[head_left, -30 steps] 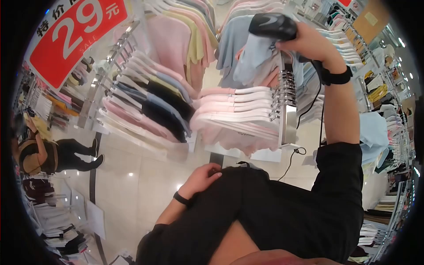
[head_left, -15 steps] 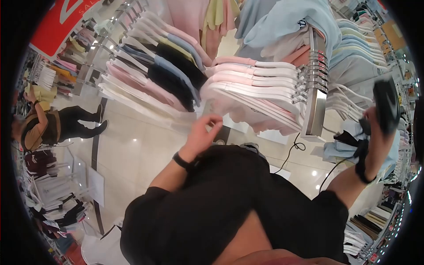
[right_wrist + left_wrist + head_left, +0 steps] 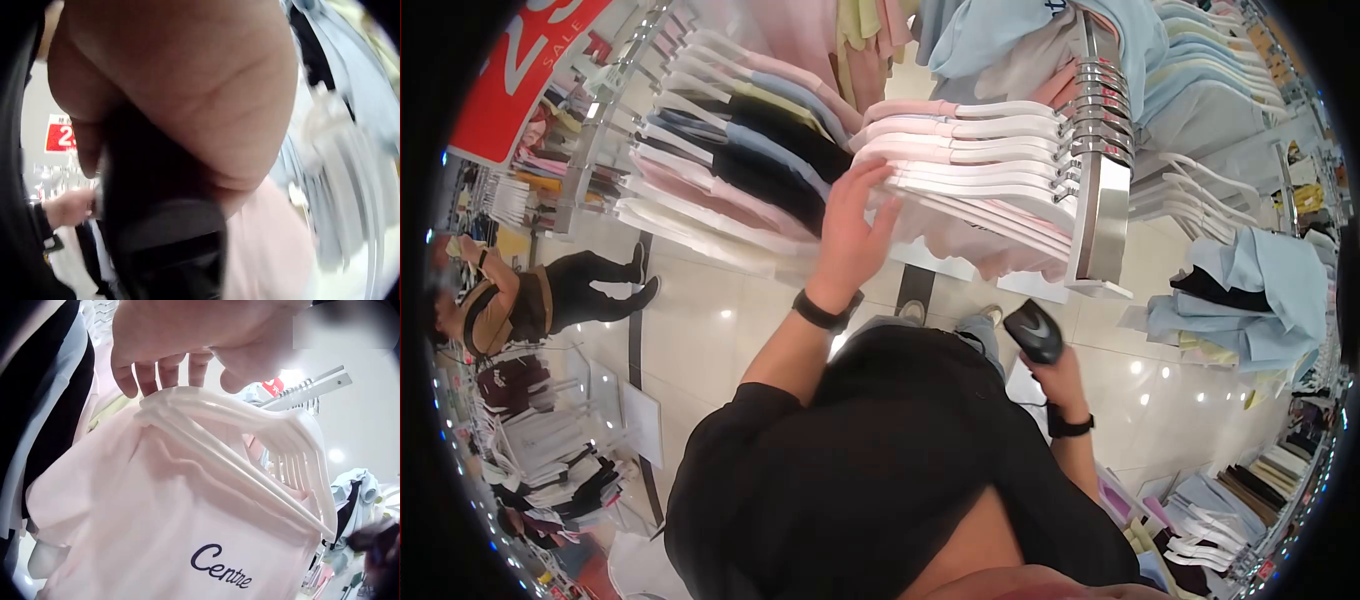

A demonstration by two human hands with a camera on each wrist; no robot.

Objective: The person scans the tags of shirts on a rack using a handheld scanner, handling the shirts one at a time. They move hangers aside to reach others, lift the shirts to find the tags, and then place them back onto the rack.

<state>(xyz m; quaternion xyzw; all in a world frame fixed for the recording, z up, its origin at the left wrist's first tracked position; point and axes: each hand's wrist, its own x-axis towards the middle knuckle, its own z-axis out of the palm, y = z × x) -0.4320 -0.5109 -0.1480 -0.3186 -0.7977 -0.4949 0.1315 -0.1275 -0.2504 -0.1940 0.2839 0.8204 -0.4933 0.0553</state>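
Observation:
In the head view my left hand [image 3: 855, 240] reaches up to the front of a row of pink shirts on white hangers. In the left wrist view its fingertips rest at the shoulder of a white hanger [image 3: 212, 400], thumb apart from the fingers. That hanger is at the front with a pale pink shirt [image 3: 125, 512] printed "Centre". My right hand [image 3: 1060, 380], low by my body, grips the handle of a black corded handheld garment steamer [image 3: 1036, 335]. The right wrist view shows the palm wrapped round the dark handle.
A metal rail [image 3: 1103, 220] carries the pink shirts. Left of it hangs a row of dark and pastel shirts [image 3: 765, 150]. Light blue garments [image 3: 1250, 300] hang at the right. A person [image 3: 510, 300] stands at the far left, near a red sale sign [image 3: 510, 90].
My right hand has brought the steamer from high over the rail, out to the right and down near my body. My left hand has risen from my waist to the pink shirts.

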